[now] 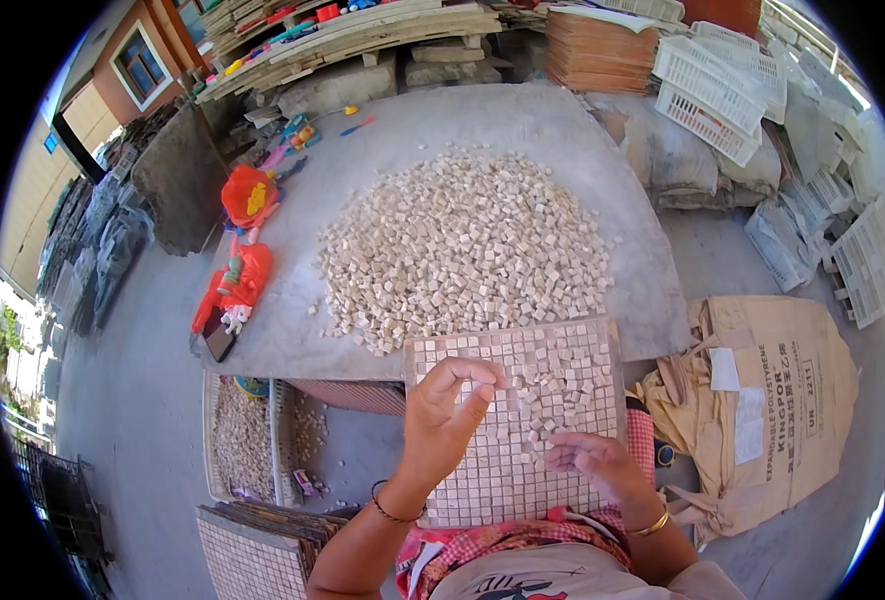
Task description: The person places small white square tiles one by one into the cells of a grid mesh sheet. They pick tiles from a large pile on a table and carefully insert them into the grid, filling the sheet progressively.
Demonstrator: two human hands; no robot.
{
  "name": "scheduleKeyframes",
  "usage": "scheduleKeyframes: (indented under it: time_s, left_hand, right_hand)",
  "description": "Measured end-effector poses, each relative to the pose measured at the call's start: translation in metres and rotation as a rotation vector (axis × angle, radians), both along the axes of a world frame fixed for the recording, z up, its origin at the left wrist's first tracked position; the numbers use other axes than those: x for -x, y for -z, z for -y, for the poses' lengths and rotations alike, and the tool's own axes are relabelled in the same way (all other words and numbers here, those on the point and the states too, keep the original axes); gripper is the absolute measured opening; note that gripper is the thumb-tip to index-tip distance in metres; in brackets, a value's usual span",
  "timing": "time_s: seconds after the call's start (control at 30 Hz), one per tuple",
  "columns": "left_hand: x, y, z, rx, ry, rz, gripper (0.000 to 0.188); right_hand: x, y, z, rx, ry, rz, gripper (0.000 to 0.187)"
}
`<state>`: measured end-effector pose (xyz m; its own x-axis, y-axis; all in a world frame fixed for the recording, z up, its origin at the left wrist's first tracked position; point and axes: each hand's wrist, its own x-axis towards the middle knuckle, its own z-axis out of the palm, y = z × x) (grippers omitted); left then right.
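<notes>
A shallow tray-like grid board (472,490) leans between the table edge and my lap. Small beige stone cubes fill its cells on the left and along the bottom. Loose cubes (577,375) lie scattered over its right part. My left hand (440,415) is above the board's middle, thumb and forefinger bent together in a pinch; whatever is between the tips is too small to make out. Lower right, my right hand (602,465) reaches in over the board, fingers stretched toward the loose cubes, with no cube visible in it. Beyond the board lies a large heap of cubes (462,240).
The heap rests on a grey table (642,290). Red toys (247,270) and a phone (219,340) lie at its left edge. A crate of cubes (280,440) and stacked filled boards (247,555) stand lower left. A brown sack (792,400) lies right, white crates (712,90) behind.
</notes>
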<state>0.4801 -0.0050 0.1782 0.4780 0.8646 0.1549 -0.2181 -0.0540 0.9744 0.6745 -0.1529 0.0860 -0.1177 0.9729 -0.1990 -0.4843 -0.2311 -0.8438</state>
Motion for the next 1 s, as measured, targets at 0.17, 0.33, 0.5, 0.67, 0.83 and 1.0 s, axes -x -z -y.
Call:
scheduleKeyframes:
  time_s: [0.17,0.33,0.5,0.67,0.83,1.0]
  left_hand:
    - [-0.008,0.025,0.01,-0.2,-0.012,-0.149,0.007]
    - [-0.018,0.045,0.032,-0.432,-0.085,-0.379,0.01]
    - [-0.022,0.06,0.04,-0.475,-0.132,-0.392,0.013]
    - [-0.017,0.079,0.054,-0.175,-0.125,-0.365,0.011]
    - [-0.01,0.101,0.062,-0.007,-0.124,-0.326,0.01]
    - [-0.004,0.113,0.03,-0.344,-0.136,-0.636,0.012]
  right_hand:
    - [0.008,-0.011,-0.01,-0.035,0.058,0.195,0.031]
    - [0.028,-0.028,-0.031,-0.199,0.077,0.271,0.035]
    - [0.045,-0.029,-0.036,-0.088,-0.022,0.458,0.034]
    - [0.048,-0.015,-0.028,-0.097,-0.039,0.501,0.024]
    - [0.038,-0.001,-0.022,-0.201,-0.06,0.708,0.02]
    - [0.005,0.015,-0.039,-0.105,0.012,1.096,0.019]
